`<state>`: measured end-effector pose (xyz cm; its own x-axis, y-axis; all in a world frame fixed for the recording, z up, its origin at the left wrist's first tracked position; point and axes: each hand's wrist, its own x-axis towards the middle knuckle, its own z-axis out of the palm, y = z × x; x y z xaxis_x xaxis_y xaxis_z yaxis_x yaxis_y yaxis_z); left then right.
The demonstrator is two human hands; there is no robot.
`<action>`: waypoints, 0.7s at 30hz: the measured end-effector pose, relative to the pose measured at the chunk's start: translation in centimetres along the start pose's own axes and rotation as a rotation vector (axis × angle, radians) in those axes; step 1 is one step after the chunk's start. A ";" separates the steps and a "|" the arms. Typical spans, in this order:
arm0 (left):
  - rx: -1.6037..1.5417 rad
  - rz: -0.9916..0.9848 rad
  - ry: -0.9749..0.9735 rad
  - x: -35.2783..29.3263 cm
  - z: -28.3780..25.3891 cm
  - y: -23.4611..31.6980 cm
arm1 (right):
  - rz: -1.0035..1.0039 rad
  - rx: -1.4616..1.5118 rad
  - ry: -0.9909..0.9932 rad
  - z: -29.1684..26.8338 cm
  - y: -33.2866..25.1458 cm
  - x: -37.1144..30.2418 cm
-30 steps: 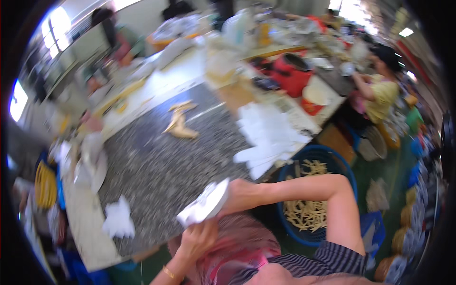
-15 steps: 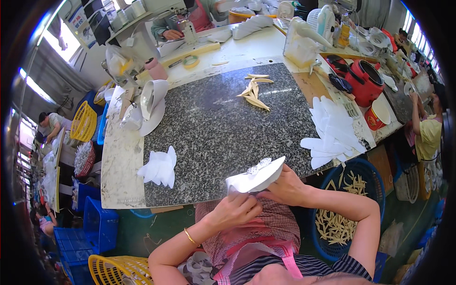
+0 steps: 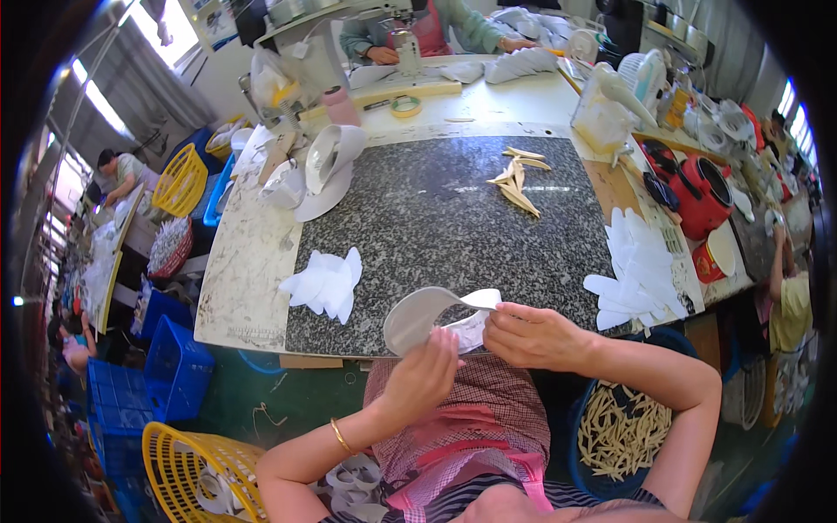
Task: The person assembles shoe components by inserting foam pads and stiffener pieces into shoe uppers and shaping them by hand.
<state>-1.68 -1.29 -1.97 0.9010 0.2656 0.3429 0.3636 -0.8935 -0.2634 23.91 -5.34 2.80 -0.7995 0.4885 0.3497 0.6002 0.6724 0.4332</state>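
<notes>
Holding curved white visor-like piece [image 3: 408,319], left hand [image 3: 422,376] and right hand [image 3: 539,338] had narrow grips; thin white leaf-shaped pieces [image 3: 324,284] lay leftward on speckled black-grey stone surface [image 3: 445,231].

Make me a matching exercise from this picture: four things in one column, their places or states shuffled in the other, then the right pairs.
Things:
1. white curved piece
2. red pot
3. round blue basket
4. tape roll

Places or states:
A. beyond the far edge of the speckled slab
B. holding tan strips
C. held by left hand and right hand
D. right of the slab

Pairs: 1-C, 2-D, 3-B, 4-A
</notes>
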 end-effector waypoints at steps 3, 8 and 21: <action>0.089 0.004 -0.038 -0.7 -0.1 0.3 | 0.064 -0.019 -0.017 1.2 -2.3 0.8; -0.142 -0.032 -0.029 -1.6 0.0 -1.8 | 0.193 0.048 -0.071 3.3 -3.3 -0.1; -0.458 -0.227 0.115 -1.1 0.7 -2.7 | 0.082 0.320 0.020 3.8 -1.5 -2.4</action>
<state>-3.48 1.03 -2.25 0.7701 0.4528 0.4493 0.3829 -0.8915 0.2422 24.87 -5.42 -1.83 -0.7463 0.5391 0.3904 0.6221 0.7736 0.1208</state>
